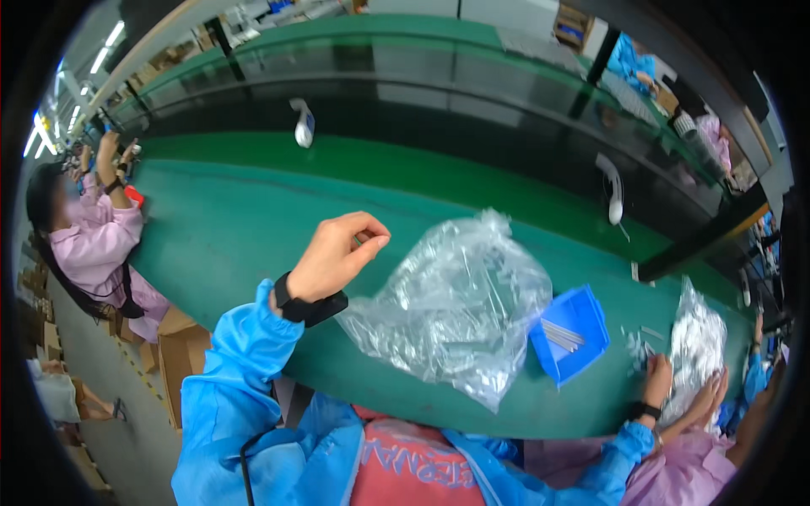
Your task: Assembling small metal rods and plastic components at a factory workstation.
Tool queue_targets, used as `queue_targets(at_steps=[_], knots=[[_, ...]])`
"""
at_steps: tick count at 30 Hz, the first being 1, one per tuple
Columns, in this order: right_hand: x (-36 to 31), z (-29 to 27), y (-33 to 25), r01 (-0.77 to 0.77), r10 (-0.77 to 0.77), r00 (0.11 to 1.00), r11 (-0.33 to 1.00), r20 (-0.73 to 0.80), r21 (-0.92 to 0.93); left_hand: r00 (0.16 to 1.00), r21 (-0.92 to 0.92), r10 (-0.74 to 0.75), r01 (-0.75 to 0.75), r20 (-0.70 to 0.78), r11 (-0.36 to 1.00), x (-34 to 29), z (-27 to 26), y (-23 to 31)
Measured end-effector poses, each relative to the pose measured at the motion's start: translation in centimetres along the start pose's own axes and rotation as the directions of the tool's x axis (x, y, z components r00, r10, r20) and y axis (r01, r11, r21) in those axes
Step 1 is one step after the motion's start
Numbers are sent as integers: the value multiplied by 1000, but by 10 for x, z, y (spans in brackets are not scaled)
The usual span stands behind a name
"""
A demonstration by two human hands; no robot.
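My left hand (331, 255) is raised over the green work surface, left of a large clear plastic bag (460, 304). Its fingers curl toward the thumb in a loose pinch, and nothing shows between them. Far to the right, my right hand (657, 381) is closed beside several small shiny pieces (639, 347); whatever its fingertips hold is too small to make out. Between the bag and my right hand sits a blue plastic bin (584, 337), tilted in view, with several thin metal rods (561, 336) in it.
A co-worker in pink (688, 464) at the right handles a clear bag of silvery items (697, 354). Another person in pink (97, 240) works at the far left. A dark post (704, 236) stands at the right. Cardboard boxes (181, 358) stand below the bench's left edge.
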State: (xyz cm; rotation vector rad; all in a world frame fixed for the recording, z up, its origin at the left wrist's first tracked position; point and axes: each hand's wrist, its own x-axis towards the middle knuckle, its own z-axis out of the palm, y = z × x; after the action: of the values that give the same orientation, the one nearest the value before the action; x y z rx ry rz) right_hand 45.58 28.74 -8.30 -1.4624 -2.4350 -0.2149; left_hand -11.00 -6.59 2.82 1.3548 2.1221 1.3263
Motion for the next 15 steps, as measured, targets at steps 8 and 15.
queue_targets(at_steps=[8,15], knots=[[9,-102,-193,41,68,979,861,-195,507,798,-93,380,-383,468,919,-44,71,63],[20,-74,-255,426,-459,888,829,6,363,850,545,242,-492,467,678,-12,132,7]])
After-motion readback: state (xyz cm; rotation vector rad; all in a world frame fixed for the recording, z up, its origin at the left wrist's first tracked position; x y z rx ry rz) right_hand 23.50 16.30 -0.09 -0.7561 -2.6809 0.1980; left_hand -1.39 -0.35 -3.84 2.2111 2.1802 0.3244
